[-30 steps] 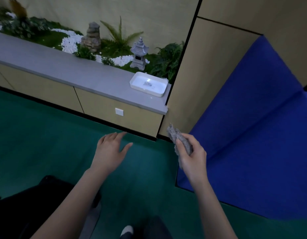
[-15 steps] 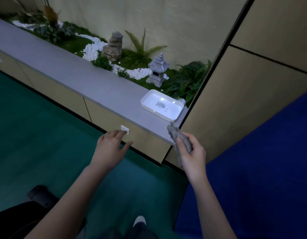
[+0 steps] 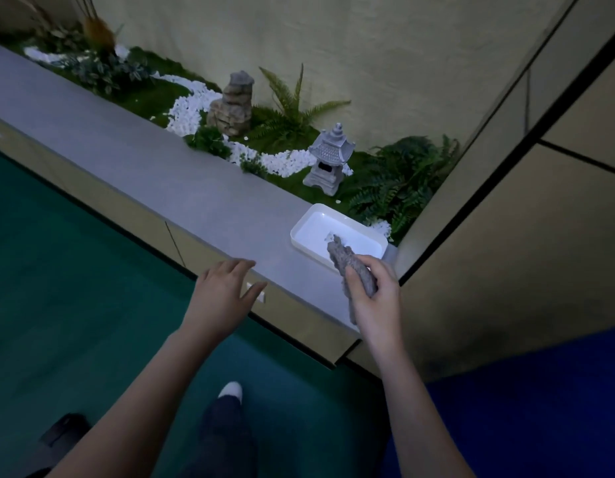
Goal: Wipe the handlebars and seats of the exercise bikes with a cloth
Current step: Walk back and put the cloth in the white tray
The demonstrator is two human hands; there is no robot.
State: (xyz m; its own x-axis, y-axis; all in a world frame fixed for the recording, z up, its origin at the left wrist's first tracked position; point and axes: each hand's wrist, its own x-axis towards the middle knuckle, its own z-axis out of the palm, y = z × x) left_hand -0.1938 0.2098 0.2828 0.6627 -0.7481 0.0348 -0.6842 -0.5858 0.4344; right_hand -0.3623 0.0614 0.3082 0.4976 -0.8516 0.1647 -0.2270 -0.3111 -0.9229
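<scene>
No exercise bike shows here, so the main risk, as I judge it, is that the cloth (image 3: 354, 270) ends up set down in the white tray (image 3: 337, 236) or on the bench (image 3: 161, 174) with handlebars or seats still unwiped; whether any wiping is done cannot be told from this view. A second risk is a slip: the right hand (image 3: 375, 294) grips only the lower half of the bunched cloth, and its free upper end sticks out over the near rim of the tray. If the fingers loosen before the cloth is over the tray, it could drop onto the green floor (image 3: 57, 305) or catch the tray's edge and tip the shallow dish off the bench end, which sits close to the corner.

The left hand (image 3: 223, 291) is relaxed and holds nothing, fingers spread just above the near edge of the bench, beside a small white wall plate (image 3: 259, 294).

The cloth is grey, fuzzy and crumpled into a rough roll, looking soft and limp, so it will sag or unfurl once let go. It lies at the right end of the bench, in the right hand, its tip overlapping the tray. Behind the tray stand a small stone lantern (image 3: 328, 160), ferns and white pebbles.
</scene>
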